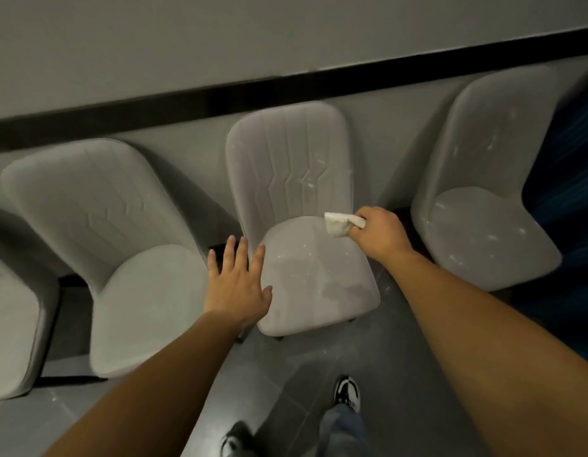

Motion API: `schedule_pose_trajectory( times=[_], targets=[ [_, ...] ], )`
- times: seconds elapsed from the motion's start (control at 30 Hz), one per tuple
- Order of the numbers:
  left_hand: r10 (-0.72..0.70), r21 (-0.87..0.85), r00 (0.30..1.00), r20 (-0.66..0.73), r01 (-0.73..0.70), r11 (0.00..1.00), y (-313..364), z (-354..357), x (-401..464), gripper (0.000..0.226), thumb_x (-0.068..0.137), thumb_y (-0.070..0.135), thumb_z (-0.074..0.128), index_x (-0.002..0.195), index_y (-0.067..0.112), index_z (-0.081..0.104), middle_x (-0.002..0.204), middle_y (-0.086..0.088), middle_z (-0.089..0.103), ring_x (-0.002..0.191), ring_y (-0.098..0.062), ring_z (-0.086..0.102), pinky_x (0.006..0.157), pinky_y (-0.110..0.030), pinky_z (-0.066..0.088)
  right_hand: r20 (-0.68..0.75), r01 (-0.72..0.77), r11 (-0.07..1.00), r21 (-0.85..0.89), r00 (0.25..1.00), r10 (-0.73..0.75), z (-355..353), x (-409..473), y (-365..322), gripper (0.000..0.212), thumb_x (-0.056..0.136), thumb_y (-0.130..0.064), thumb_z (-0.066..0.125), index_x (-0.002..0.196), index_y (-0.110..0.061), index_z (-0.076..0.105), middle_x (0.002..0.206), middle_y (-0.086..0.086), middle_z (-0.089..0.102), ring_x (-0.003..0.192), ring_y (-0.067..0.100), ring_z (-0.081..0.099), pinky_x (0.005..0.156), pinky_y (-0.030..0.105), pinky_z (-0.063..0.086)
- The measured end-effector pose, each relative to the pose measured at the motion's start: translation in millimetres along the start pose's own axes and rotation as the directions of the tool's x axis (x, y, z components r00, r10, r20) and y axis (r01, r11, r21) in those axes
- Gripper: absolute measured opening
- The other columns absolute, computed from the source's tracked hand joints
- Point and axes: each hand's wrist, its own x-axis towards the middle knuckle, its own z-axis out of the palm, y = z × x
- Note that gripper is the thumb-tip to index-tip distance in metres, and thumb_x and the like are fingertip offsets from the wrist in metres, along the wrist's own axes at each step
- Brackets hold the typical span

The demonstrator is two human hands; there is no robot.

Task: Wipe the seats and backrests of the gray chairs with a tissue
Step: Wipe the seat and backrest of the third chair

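Note:
A row of gray padded chairs stands against the wall. The middle chair [314, 278] has pale specks on its seat and on its backrest [286, 159]. My right hand [380, 234] is closed around a crumpled white tissue [339, 222], held at the back right corner of that seat where it meets the backrest. My left hand [238, 280] hovers with fingers spread over the seat's left edge, holding nothing. The left chair [127, 258] looks free of specks. The right chair [490, 209] carries several pale marks.
A fourth chair [12, 324] shows partly at the far left edge. A black strip [286, 90] runs along the gray wall behind the chairs. My legs and two shoes [347, 390] stand on the gray tiled floor [319, 357] before the middle chair.

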Motion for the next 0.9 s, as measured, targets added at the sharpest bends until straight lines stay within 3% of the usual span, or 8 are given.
schedule_pose_trajectory(
  times=[0.1,0.2,0.5,0.67,0.9],
  targets=[
    [-0.021,-0.076,0.998,0.056,0.025,0.997,8,0,13,0.078,0.093,0.064,0.032,0.157,0.027,0.005,0.164,-0.007,0.009,0.150,-0.029,0.003,0.120,-0.053,0.005,0.039,-0.002,1.000,0.002,0.999,0.002,11,3,10,0.011,0.088,-0.025,0.064,0.082,-0.017,0.060,0.086,0.006,0.059,0.078,0.027,0.057,0.065,0.037,0.047],
    [-0.041,-0.108,0.997,0.069,0.049,0.993,7,5,21,0.077,0.093,0.062,0.033,0.156,0.025,0.011,0.163,-0.007,0.016,0.150,-0.029,0.009,0.120,-0.053,0.011,0.082,0.006,0.999,-0.031,0.997,-0.004,17,3,11,0.008,0.088,-0.024,0.063,0.084,-0.019,0.058,0.088,0.003,0.057,0.081,0.025,0.057,0.071,0.038,0.050],
    [-0.074,-0.147,0.992,0.105,0.089,0.985,-28,28,32,0.078,0.093,0.061,0.033,0.156,0.023,0.009,0.163,-0.008,0.014,0.150,-0.030,0.005,0.120,-0.054,0.008,0.061,-0.018,0.996,-0.090,0.998,0.024,20,14,-15,0.010,0.088,-0.027,0.063,0.089,-0.018,0.063,0.089,0.005,0.060,0.081,0.025,0.059,0.072,0.040,0.053],
    [-0.157,-0.158,0.973,0.171,0.184,0.970,-52,61,47,0.080,0.094,0.062,0.030,0.157,0.022,0.005,0.164,-0.010,0.008,0.150,-0.031,0.001,0.120,-0.053,0.008,0.070,0.011,0.996,-0.085,0.998,-0.005,44,37,-33,0.008,0.087,-0.026,0.062,0.086,-0.018,0.062,0.088,0.004,0.060,0.079,0.025,0.058,0.069,0.039,0.052],
    [-0.193,-0.137,0.946,0.260,0.234,0.962,-48,133,69,0.081,0.093,0.066,0.027,0.157,0.023,0.002,0.164,-0.010,0.006,0.150,-0.031,0.000,0.120,-0.054,0.008,0.108,0.074,0.992,-0.104,0.992,-0.063,90,80,-19,0.008,0.087,-0.025,0.061,0.082,-0.019,0.057,0.086,0.005,0.057,0.079,0.027,0.055,0.064,0.032,0.038]
  ],
)
